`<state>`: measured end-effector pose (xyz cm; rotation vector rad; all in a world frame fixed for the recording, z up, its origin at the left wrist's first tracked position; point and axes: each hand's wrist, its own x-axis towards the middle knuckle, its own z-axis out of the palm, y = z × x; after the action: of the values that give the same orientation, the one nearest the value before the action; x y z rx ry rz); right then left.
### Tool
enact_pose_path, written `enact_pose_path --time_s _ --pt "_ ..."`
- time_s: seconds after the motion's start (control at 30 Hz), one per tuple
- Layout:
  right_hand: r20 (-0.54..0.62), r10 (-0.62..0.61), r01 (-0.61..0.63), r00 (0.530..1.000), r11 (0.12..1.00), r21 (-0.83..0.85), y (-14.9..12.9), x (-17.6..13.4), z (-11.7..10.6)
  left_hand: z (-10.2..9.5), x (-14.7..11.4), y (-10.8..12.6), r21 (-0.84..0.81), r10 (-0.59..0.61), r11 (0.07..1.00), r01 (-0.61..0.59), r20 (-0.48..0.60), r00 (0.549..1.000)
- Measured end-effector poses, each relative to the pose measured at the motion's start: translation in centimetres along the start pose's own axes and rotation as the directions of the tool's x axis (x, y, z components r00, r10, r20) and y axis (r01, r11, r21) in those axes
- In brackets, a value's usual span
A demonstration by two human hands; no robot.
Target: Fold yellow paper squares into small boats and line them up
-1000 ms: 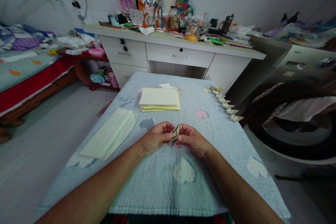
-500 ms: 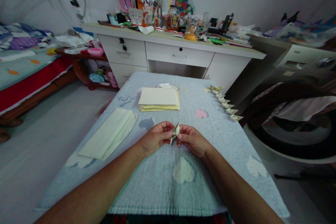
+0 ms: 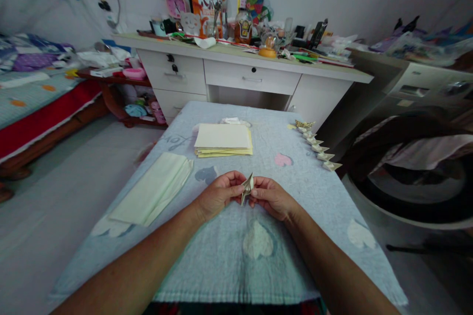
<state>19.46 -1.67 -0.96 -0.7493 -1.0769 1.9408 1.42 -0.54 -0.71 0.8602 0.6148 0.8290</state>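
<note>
Between my two hands is a small folded paper piece (image 3: 247,188), cream-coloured, with pointed tips sticking up and down. My left hand (image 3: 226,189) pinches its left side between thumb and fingers. From the other side my right hand (image 3: 269,196) grips it, also thumb against fingers. Fingertips cover part of the folds. A row of several folded paper boats (image 3: 322,150) stands along the table's right edge, with a patterned one (image 3: 305,124) at the far end. Beyond my hands lies a stack of cream and yellow paper (image 3: 223,138).
Pale folded sheets (image 3: 153,189) lie on the left of the cloth-covered table (image 3: 207,266). A cluttered white desk (image 3: 229,71) stands behind it. On the right is a washing machine (image 3: 417,108) with its door open; a bed (image 3: 40,103) is at left.
The folded paper has turned slightly between my fingers, and its lower tip now shows more. Both hands stay in nearly the same place.
</note>
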Motion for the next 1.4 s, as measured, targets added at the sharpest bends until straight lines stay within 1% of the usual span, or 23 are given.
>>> enact_pose_path --time_s 0.1,0.23,0.53,0.63,0.83,0.93,1.03,1.13,1.3,1.4 --pt "0.019 -0.019 0.019 1.000 1.000 -0.006 0.1 0.0 0.1 0.0 0.0 0.1 0.018 0.006 1.000 -0.006 0.008 1.000" --pt "-0.002 -0.031 0.031 1.000 0.999 -0.038 0.0 -0.1 0.4 -0.1 -0.1 0.2 0.032 0.015 0.999 -0.015 0.000 1.000" --pt "-0.019 -0.064 0.063 0.998 0.998 -0.026 -0.4 -0.2 0.2 -0.1 -0.1 0.3 0.055 0.038 0.998 -0.036 -0.033 0.999" --pt "-0.029 -0.062 0.061 0.998 0.998 -0.035 -0.2 -0.3 0.3 -0.2 0.0 0.2 0.089 0.050 0.995 -0.048 -0.021 0.999" --pt "-0.043 -0.088 0.082 0.995 0.988 -0.128 0.0 -0.2 0.2 -0.4 0.2 -0.2 0.161 0.077 0.984 -0.072 -0.025 0.997" --pt "-0.044 -0.085 0.078 0.995 0.987 -0.140 0.0 -0.1 0.1 -0.2 0.1 -0.2 0.208 0.123 0.972 -0.112 -0.043 0.991" --pt "-0.060 -0.102 0.092 0.993 0.985 -0.145 0.2 0.0 0.1 -0.1 0.1 -0.1 0.297 0.224 0.935 -0.195 -0.067 0.972" --pt "-0.090 -0.133 0.118 0.987 0.980 -0.157 0.4 0.1 0.2 -0.1 -0.1 -0.2 0.394 0.314 0.880 -0.263 -0.068 0.947" --pt "-0.153 -0.142 0.110 0.978 0.973 -0.201 0.8 0.3 0.4 0.1 -0.4 -0.3 0.535 0.381 0.784 -0.315 -0.012 0.925" --pt "-0.188 -0.155 0.112 0.970 0.969 -0.219 1.0 0.2 0.5 0.5 -0.7 -0.1 0.615 0.419 0.707 -0.348 0.031 0.907"
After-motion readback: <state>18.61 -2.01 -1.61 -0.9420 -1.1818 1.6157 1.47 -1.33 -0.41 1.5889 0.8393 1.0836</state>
